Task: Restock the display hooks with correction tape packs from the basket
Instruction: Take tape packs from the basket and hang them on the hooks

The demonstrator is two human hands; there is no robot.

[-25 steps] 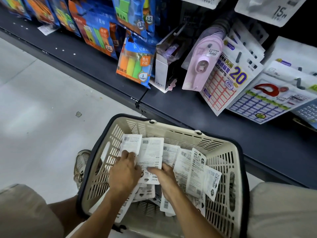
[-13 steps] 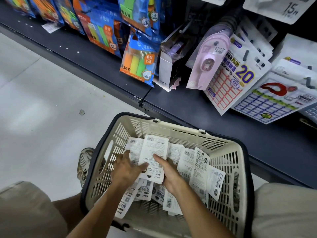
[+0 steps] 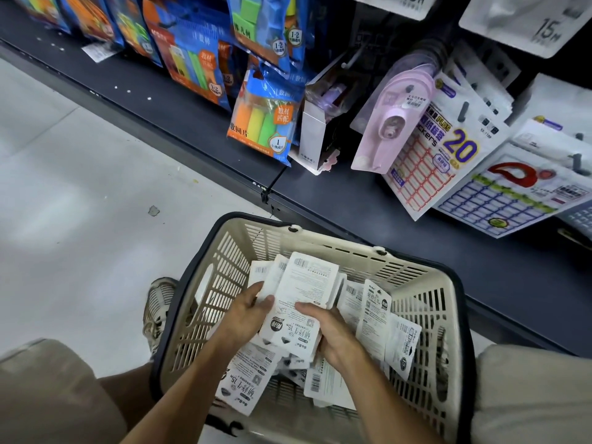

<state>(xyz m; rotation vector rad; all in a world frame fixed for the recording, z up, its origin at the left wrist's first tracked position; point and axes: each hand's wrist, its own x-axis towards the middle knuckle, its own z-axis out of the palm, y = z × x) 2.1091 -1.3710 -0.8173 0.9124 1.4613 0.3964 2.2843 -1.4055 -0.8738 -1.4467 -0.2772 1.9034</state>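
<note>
A beige slotted basket (image 3: 426, 302) with a dark rim sits on the floor between my knees. Several white correction tape packs lie in it, backs up. Both hands are inside the basket, gripping a stack of correction tape packs (image 3: 304, 293) from either side. My left hand (image 3: 243, 315) holds the stack's left edge and my right hand (image 3: 330, 334) holds its lower right edge. More loose packs (image 3: 374, 318) lean against the basket's right side. White packs marked 15m (image 3: 525, 24) hang on hooks at the top right.
A dark shelf (image 3: 368, 206) runs diagonally behind the basket. Above it hang blue packs with coloured blocks (image 3: 266, 123), a pink tape dispenser pack (image 3: 394, 120) and label sticker sheets (image 3: 439, 155). Pale floor (image 3: 80, 203) lies to the left. My shoe (image 3: 157, 309) is beside the basket.
Both hands have gathered the packs together into one stack and lifted it slightly within the basket. The view has shifted a little.
</note>
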